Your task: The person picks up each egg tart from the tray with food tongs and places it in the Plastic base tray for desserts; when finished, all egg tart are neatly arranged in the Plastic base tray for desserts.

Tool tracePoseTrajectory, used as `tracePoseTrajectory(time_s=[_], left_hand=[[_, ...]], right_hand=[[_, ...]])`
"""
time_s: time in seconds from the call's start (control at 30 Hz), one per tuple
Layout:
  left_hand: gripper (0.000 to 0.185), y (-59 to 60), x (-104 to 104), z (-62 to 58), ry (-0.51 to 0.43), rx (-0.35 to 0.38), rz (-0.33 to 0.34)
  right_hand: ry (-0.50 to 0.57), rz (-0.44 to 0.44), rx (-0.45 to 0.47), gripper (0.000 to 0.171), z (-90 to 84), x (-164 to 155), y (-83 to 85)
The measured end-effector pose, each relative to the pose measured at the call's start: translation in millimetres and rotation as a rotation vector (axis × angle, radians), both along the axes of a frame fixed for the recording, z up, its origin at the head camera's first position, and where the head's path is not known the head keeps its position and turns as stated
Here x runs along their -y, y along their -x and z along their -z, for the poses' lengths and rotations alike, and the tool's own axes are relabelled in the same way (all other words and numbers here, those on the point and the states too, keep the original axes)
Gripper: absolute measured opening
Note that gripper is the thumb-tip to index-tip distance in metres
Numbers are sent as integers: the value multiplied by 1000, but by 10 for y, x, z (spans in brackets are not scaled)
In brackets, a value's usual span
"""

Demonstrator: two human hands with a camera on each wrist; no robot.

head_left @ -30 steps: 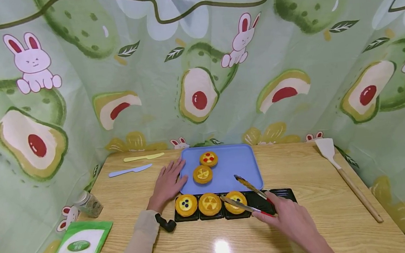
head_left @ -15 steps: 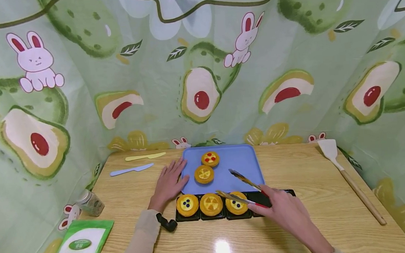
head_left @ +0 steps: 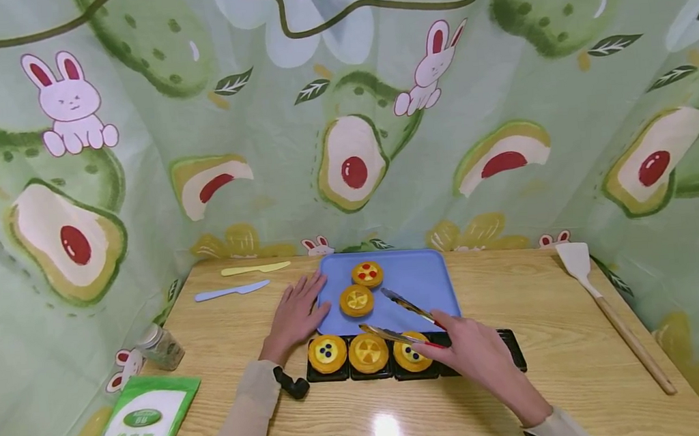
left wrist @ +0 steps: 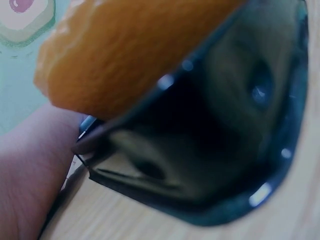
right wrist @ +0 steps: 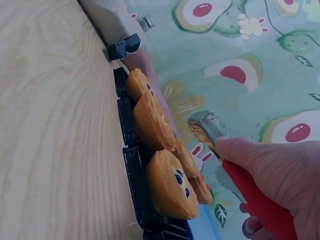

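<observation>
My left hand point(head_left: 296, 318) rests with spread fingers along the left edge of the blue tray point(head_left: 424, 274). My right hand point(head_left: 480, 355) grips red-handled metal tongs point(head_left: 412, 307), also seen in the right wrist view with the red handle point(right wrist: 260, 200) under the thumb. The tongs' tips stand apart, just right of a tart with yellow wedges point(head_left: 357, 301) on the tray. Behind it lies a tart with red toppings point(head_left: 367, 275). In front, black plastic boxes hold a blueberry tart point(head_left: 327, 354), a wedge-topped tart point(head_left: 368, 353) and another blueberry tart point(head_left: 409, 362), partly behind the tongs.
Yellow point(head_left: 255, 269) and blue point(head_left: 232, 291) knives lie at the back left. A glass jar point(head_left: 162, 348) and a green-white bag point(head_left: 140, 426) stand left. A wooden-handled spatula point(head_left: 616, 317) lies right. A patterned curtain point(head_left: 287, 202) encloses the table.
My right hand has carried the tongs leftward and slightly back, toward the wedge-topped tart on the tray. The left hand stays at the tray's edge. The head view has shifted slightly.
</observation>
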State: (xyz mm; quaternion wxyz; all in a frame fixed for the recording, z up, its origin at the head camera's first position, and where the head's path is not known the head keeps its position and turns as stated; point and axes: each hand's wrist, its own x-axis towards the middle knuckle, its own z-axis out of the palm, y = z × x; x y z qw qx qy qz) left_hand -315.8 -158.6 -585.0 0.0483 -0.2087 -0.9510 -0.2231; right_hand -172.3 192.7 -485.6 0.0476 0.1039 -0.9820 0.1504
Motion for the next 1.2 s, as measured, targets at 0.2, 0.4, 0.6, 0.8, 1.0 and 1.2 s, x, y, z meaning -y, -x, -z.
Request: tracePoseTrajectory(time_s=[0.2,0.4,0.6,0.8,1.0,1.2], left_hand=[[67,17,-2,4,20,17,7],[66,13,-2,7,21,15,12],[66,13,-22,15,20,11,8],[66,5,-25,6,14,9,9],[66,5,-18,-4,24,9,2],[66,9,8,-3,19,5,0]], right_hand=[[-3,-55,6,69,7,62,116],[-11,-61,2,67,34,121,267],[-23,-63,12,68,69,175,398],[-17,-73,34,70,100,222,486],[-16,-73,50,68,118,283,578],[-39,-83,61,68,127,358,635]])
